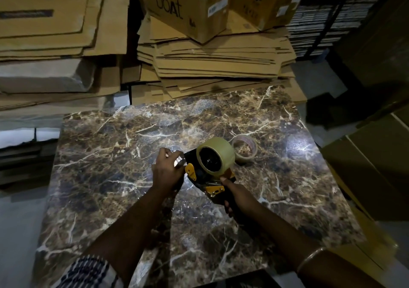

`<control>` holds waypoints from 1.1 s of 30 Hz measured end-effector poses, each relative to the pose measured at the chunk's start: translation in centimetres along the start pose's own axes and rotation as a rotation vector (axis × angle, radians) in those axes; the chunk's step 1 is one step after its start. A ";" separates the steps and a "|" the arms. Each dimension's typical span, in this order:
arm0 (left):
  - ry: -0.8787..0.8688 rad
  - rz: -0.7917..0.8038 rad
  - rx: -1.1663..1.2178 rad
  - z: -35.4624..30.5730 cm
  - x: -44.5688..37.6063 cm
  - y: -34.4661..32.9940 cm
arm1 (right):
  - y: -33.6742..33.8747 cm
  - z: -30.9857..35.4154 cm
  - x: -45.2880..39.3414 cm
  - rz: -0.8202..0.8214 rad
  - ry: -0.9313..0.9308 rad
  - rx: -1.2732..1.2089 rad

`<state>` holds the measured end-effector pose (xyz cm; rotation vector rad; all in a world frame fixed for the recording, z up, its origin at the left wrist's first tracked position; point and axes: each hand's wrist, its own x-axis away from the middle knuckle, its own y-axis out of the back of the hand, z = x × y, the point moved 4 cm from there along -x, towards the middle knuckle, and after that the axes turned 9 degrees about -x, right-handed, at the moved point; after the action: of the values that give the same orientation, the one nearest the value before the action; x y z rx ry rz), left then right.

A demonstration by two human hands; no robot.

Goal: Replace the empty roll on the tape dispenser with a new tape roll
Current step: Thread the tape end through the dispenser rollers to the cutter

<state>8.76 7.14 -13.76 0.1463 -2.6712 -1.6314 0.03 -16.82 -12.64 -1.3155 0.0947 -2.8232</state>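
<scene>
A black and yellow tape dispenser [200, 174] is held above the marble table [110, 177]. A full roll of clear tape [218, 155] sits on its spindle. My right hand [238, 196] grips the dispenser's handle from below. At the dispenser's front end my left hand [167, 170] pinches a shiny strip of tape between its fingers. The empty cardboard roll [244, 148] lies flat on the table just behind and to the right of the dispenser.
Stacks of flattened cardboard [210, 62] and closed boxes [190, 2] crowd the far edge of the table. More cardboard piles [55, 44] rise at the left. Dark boxes [371, 155] stand close along the right side.
</scene>
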 end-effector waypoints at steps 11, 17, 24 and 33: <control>0.091 -0.085 0.156 -0.3 0.7 -0.5 | 0.1 0.9 0.6 0.147 -0.079 0.070; 0.067 -0.078 0.236 -0.5 0.7 0.5 | 0.0 0.7 -0.1 0.161 -0.065 0.098; -0.150 0.045 -0.045 0.7 0.8 -0.4 | -0.1 -0.1 -0.8 0.144 -0.104 0.068; -0.150 0.042 -0.087 0.5 2.0 -0.5 | -0.9 0.5 -0.1 0.196 -0.019 0.117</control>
<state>6.81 7.23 -14.51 -0.0342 -2.6812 -1.8104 0.45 -15.98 -12.31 -1.2353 0.0544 -2.6108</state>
